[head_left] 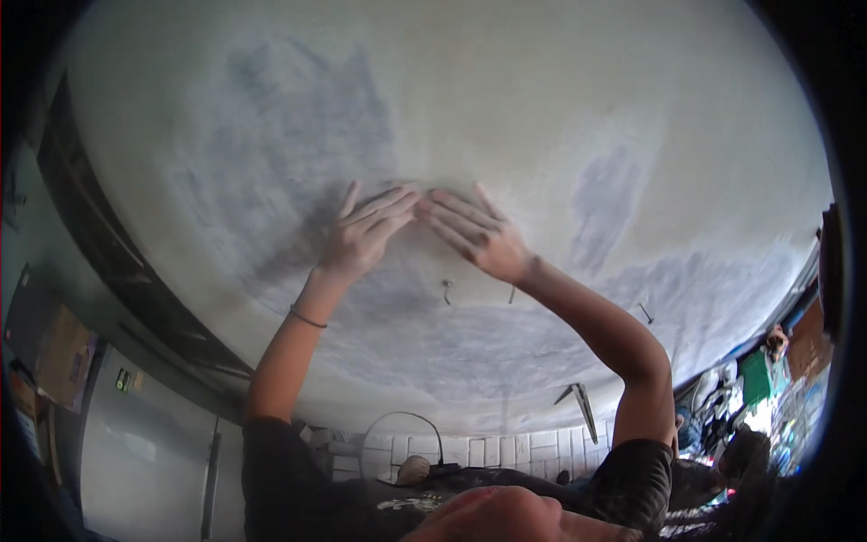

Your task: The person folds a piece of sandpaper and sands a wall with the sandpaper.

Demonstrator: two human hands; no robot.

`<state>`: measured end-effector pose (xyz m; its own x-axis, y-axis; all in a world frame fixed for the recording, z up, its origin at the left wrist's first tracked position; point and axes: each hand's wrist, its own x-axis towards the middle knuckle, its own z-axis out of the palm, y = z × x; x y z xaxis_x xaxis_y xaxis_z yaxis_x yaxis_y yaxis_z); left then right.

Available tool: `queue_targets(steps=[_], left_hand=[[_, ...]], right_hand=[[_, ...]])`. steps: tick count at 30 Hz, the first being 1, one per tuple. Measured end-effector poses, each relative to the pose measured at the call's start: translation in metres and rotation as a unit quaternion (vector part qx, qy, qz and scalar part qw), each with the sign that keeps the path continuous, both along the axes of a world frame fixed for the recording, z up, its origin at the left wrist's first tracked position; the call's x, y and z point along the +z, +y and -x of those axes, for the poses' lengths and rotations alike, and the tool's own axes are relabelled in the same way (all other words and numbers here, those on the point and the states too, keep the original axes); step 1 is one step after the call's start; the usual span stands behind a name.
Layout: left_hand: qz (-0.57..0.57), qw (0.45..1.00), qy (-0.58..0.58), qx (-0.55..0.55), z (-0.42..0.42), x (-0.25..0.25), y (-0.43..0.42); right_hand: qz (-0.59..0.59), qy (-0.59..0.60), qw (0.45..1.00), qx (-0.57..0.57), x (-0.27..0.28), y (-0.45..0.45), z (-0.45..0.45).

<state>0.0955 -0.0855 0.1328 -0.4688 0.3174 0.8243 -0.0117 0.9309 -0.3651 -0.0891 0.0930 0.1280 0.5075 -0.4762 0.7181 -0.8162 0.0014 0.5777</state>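
Observation:
My left hand (363, 237), a dark band (308, 317) round its wrist, lies flat against the pale wall (488, 108). My right hand (477, 233) presses on the same surface from the other side. The fingertips of both hands meet or nearly meet near the middle. On each hand the fingers are stretched out, one standing apart from the others, and they look dusted with white. Anything thin beneath the fingers is hidden. Around the left hand spreads a large greyish-purple patch (289, 126); a smaller patch (605, 199) shows to the right.
Small hooks or nails, one a hook (447, 291), stick out below my hands. A metal bracket (585, 411) juts out lower right. White brickwork (533, 447) runs along the bottom. A refrigerator (144, 452) and a cardboard box (68, 361) stand left; assorted goods (759, 379) crowd the right.

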Motion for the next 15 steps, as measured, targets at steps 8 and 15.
queue_targets(steps=[8, 15], left_hand=[[-0.114, 0.988, 0.098, 0.024, -0.053, -0.074, -0.048], [0.011, 1.000, 0.006, -0.004, 0.021, -0.015, 0.028]], right_hand=[[-0.052, 0.077, 0.994, 0.059, -0.004, -0.071, -0.053], [-0.042, 0.024, 0.999, -0.004, 0.000, 0.033, 0.022]])
